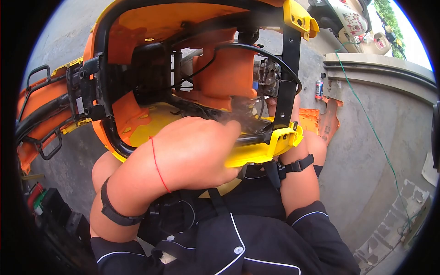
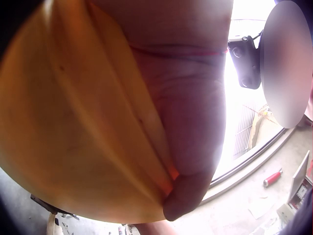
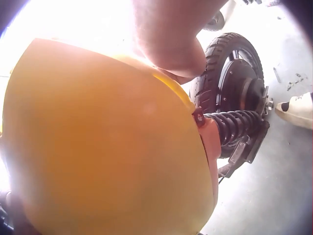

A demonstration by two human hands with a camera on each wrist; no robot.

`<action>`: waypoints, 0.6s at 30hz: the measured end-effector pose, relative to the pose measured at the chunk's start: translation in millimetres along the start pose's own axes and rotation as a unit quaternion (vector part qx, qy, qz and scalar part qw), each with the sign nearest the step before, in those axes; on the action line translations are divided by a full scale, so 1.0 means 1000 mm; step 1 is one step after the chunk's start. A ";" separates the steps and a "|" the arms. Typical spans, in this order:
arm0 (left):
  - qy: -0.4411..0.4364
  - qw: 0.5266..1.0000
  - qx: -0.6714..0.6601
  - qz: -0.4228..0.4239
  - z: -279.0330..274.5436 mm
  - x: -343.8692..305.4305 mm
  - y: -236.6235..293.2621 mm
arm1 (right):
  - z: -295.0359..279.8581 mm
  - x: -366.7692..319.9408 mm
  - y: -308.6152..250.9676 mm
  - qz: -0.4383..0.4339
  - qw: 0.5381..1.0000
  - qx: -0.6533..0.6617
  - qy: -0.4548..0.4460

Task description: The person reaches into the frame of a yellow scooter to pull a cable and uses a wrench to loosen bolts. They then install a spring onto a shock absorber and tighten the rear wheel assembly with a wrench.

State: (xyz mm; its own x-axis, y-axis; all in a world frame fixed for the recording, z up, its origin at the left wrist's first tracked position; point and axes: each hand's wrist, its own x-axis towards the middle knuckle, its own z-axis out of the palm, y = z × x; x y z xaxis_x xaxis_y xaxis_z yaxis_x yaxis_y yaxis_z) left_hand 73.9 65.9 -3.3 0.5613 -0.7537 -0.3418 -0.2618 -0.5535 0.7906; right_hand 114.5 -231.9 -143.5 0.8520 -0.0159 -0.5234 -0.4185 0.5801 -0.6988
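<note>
An orange and yellow scooter body (image 1: 224, 78) lies in front of the person, with its black frame bar (image 1: 290, 59) upright at the right. My left hand (image 1: 197, 146), a red string at its wrist, grips the edge of the yellow panel (image 1: 252, 155); its thumb lies outside, its blurred fingers inside. In the left wrist view, the left hand (image 2: 190, 127) lies along the yellow panel (image 2: 93, 122). My right hand (image 1: 273, 106) is behind the black bar, near a thin metallic piece, its fingers mostly hidden. In the right wrist view, part of a hand (image 3: 171, 54) is above the yellow panel (image 3: 107, 142).
A wheel (image 3: 234, 78) and a spring shock (image 3: 237, 125) show beside a shoe (image 3: 298, 110). Right of the body are orange pieces (image 1: 329, 121), a spray can (image 1: 319, 90) and a green cable (image 1: 370, 123). Black cases (image 1: 57, 208) stand at the lower left.
</note>
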 end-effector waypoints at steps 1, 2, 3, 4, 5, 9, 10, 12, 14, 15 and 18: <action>0.004 1.000 0.002 0.003 0.001 0.000 0.000 | -0.005 0.000 0.000 0.002 1.000 0.000 0.001; 0.004 1.000 0.001 0.003 0.001 0.000 0.001 | -0.003 -0.004 -0.003 -0.064 0.992 -0.087 0.059; -0.001 1.000 0.000 0.002 0.000 0.001 0.001 | 0.005 -0.010 -0.007 -0.129 0.969 -0.173 0.117; -0.005 1.000 -0.001 0.000 -0.001 0.001 0.001 | 0.013 -0.018 -0.013 -0.129 0.969 -0.174 0.117; -0.005 1.000 -0.002 -0.001 -0.002 0.001 0.002 | 0.031 -0.031 -0.020 -0.127 0.977 -0.144 0.088; -0.015 1.000 -0.002 -0.007 -0.002 0.002 0.003 | 0.039 -0.030 -0.012 -0.094 0.987 -0.108 0.071; -0.012 1.000 -0.002 -0.005 -0.002 0.002 0.003 | 0.040 -0.030 -0.011 -0.095 0.987 -0.107 0.073; -0.013 1.000 0.000 -0.004 -0.003 0.002 0.004 | 0.044 -0.030 -0.010 -0.093 0.986 -0.090 0.107; -0.012 1.000 0.000 -0.006 -0.003 0.001 0.003 | 0.041 -0.030 -0.009 -0.091 0.988 -0.083 0.095; -0.013 1.000 -0.004 -0.008 -0.004 0.001 0.003 | 0.039 -0.030 -0.008 -0.087 0.990 -0.075 0.085; -0.017 1.000 -0.008 -0.012 -0.004 0.001 0.004 | 0.039 -0.027 -0.013 -0.100 0.984 -0.113 0.093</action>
State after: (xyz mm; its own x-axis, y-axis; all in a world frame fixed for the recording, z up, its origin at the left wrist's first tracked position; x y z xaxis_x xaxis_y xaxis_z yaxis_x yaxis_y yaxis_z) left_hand 76.2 64.5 2.0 0.5404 -0.7520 -0.3774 -0.2353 -0.5657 0.7903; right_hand 108.9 -207.4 -101.9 0.8608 -0.2728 -0.4297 -0.3249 0.3554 -0.8764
